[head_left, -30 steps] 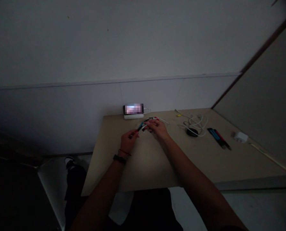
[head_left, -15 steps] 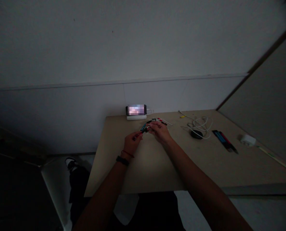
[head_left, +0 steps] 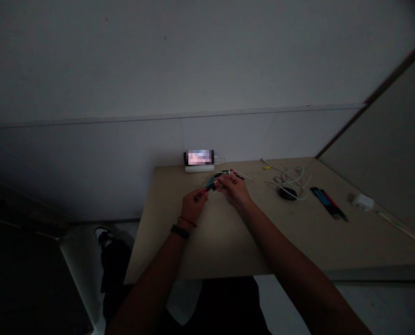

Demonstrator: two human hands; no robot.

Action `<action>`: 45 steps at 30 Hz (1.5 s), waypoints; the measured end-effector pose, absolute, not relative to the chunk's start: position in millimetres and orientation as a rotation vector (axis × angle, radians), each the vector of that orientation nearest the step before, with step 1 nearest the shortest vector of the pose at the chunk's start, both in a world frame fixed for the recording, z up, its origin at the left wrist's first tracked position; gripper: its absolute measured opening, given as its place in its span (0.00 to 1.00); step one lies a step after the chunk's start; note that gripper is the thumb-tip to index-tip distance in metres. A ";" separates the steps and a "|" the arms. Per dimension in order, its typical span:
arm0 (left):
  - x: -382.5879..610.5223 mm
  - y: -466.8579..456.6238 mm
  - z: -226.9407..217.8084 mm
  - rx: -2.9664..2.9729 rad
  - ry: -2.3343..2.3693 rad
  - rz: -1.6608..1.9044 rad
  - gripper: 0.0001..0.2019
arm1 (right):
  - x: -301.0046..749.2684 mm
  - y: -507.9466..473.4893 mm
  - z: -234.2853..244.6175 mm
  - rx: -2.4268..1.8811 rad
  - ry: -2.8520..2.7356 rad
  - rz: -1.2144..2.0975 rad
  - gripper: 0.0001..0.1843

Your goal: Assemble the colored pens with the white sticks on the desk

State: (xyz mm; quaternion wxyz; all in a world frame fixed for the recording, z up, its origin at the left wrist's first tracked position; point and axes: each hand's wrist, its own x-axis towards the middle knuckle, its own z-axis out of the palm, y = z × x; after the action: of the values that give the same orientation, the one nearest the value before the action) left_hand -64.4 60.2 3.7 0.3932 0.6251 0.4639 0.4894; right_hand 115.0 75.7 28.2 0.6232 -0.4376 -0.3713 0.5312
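Note:
My left hand (head_left: 193, 203) is closed around a slim red-and-black pen-like object (head_left: 203, 193), which points up and to the right. At that object's far end, the thumb and fingers of my right hand (head_left: 235, 190) pinch something small and thin with a shiny glint; the dim light and my fingers hide its kind. The two hands are close together above the table. Just behind them lie a blue stick-like piece (head_left: 210, 181) and a small group of red, black and white slim pieces (head_left: 231, 172), partly covered by my right hand.
A lit phone (head_left: 199, 158) leans at the wall on a white block (head_left: 199, 169). To the right on the table (head_left: 224, 251) are a coiled white cable (head_left: 300, 176), a black rounded object (head_left: 287, 193), blue and red pen-like sticks (head_left: 328, 203) and a white plug adapter (head_left: 363, 202).
The view has shifted slightly. A thin shiny bit now shows between the right fingertips and the red-and-black object; both hands otherwise keep nearly the same place and grip.

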 end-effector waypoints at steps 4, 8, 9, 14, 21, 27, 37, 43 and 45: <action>-64.9 60.1 4.3 1.597 1.165 1.245 0.14 | 114.8 76.3 24.0 -1.055 -0.881 1.262 0.20; -65.4 60.1 3.3 1.614 1.167 1.248 0.14 | 115.7 77.1 22.2 -1.071 -0.887 1.290 0.21; -65.3 60.1 2.9 1.614 1.170 1.248 0.14 | 116.1 77.2 22.7 -1.072 -0.887 1.285 0.21; -65.0 60.0 3.4 1.624 1.157 1.220 0.14 | 116.3 76.6 25.9 -1.106 -0.950 1.246 0.22; -65.3 59.7 3.5 1.629 1.172 1.218 0.15 | 113.1 76.5 20.3 -1.112 -0.971 1.271 0.23; -65.2 59.4 5.1 1.637 1.176 1.201 0.14 | 111.9 77.1 16.4 -1.130 -0.953 1.291 0.24; -64.6 58.7 4.2 1.632 1.151 1.222 0.14 | 107.4 75.2 18.7 -1.113 -0.973 1.283 0.25; -63.7 58.2 4.0 1.637 1.149 1.218 0.13 | 105.9 75.9 16.7 -1.151 -0.928 1.254 0.27; -63.6 58.8 3.6 1.632 1.158 1.220 0.14 | 106.5 75.8 17.5 -1.119 -0.912 1.281 0.26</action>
State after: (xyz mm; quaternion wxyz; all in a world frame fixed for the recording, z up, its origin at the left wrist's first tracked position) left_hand -63.6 58.8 3.6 0.3885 0.6417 0.4554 0.4795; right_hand 106.5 75.8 17.5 0.5696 -0.4766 -0.3883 0.5455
